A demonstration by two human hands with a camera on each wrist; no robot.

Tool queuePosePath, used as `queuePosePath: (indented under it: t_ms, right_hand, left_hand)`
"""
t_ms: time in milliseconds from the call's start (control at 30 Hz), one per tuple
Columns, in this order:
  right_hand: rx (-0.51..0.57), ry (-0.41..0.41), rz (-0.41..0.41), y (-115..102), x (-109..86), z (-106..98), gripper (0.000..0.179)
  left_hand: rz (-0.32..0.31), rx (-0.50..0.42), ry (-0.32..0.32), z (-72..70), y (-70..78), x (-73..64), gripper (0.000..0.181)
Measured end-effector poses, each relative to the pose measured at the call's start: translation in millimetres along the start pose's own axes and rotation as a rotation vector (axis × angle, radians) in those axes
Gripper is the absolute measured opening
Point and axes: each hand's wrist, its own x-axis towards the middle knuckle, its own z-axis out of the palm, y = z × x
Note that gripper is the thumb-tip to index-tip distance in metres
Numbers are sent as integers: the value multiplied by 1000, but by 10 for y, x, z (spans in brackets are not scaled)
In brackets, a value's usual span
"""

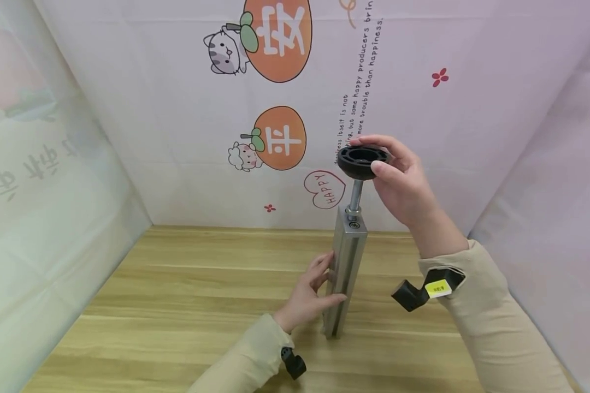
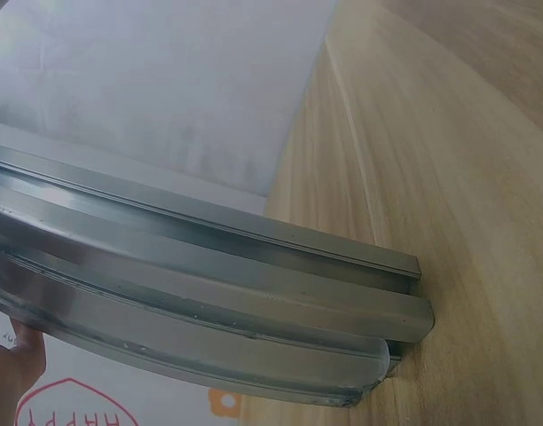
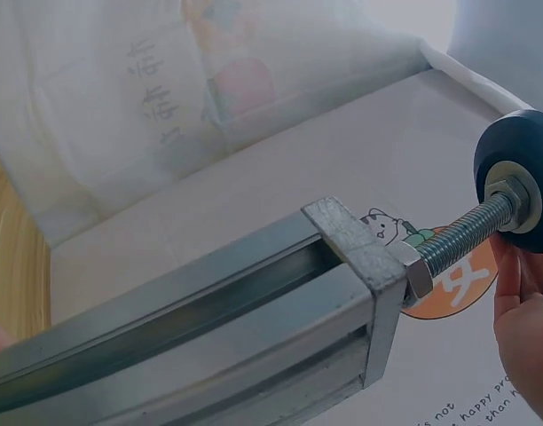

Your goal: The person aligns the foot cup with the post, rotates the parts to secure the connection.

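A slotted aluminium profile [image 1: 345, 273] stands upright on the wooden table, with a metal end plate [image 3: 351, 240] on its top. Out of that plate rises a threaded rod [image 3: 471, 232] with a hex nut [image 3: 417, 272] at its base. A round black levelling foot [image 1: 356, 169] sits on the rod's upper end, its ribbed hollow underside facing up. My right hand [image 1: 403, 180] grips the foot's rim between thumb and fingers. Lower down, my left hand [image 1: 312, 292] holds the profile with the thumb on one side and fingers on the other. In the left wrist view the profile's lower end meets the tabletop.
The wooden tabletop [image 1: 187, 305] ends at a white printed cloth backdrop [image 1: 187, 180]. Cloth walls rise at the left [image 1: 54, 218] and right [image 1: 546, 191]. A black wrist camera [image 1: 295, 363] is worn on the left sleeve, another black camera [image 1: 410, 295] on the right.
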Motion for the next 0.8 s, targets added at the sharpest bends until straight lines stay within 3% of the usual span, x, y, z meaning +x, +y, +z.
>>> queuePosePath:
  t_ms: [300,467,633,800]
  right_hand:
    - [-203,200,102,-113,-17,128,37]
    - [-387,301,133,-142,-29,213,35]
    - [-616,371,54,-100,-42,275,30]
    - [-755,410,-47,-59,-48,322,38]
  left_hand:
    - [-20,1,0,-1,-16,0,83]
    - [-9,-4,-4,4,-32,-5,83]
    - [-4,-10,1,7,-36,-12,84]
    - [-5,-4,3,3,-33,-8,84]
